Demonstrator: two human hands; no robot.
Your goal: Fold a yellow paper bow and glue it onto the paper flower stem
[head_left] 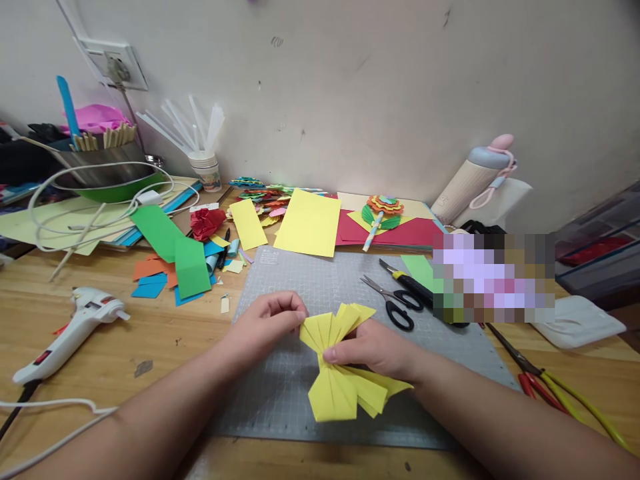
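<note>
A yellow pleated paper bow (333, 393), pinched in at its waist and fanned out at both ends, is held over the grey cutting mat (280, 413). My right hand (383, 350) grips its waist, the thumb pressed on the front and the other fingers hidden behind. At the upper left corner of the fan, my left hand (275, 320) has thumb and forefinger closed on the paper's edge. Just beyond the bow lie scissors (395, 300) with black handles and a yellow-and-black utility knife (415, 287).
A white glue gun (75, 333) rests at the left with its cord. Green paper strips (175, 247), a red paper flower (207, 223) and yellow sheets (310, 223) lie farther back. Pliers (535, 373) sit at the right; a bottle (473, 180) leans by the wall.
</note>
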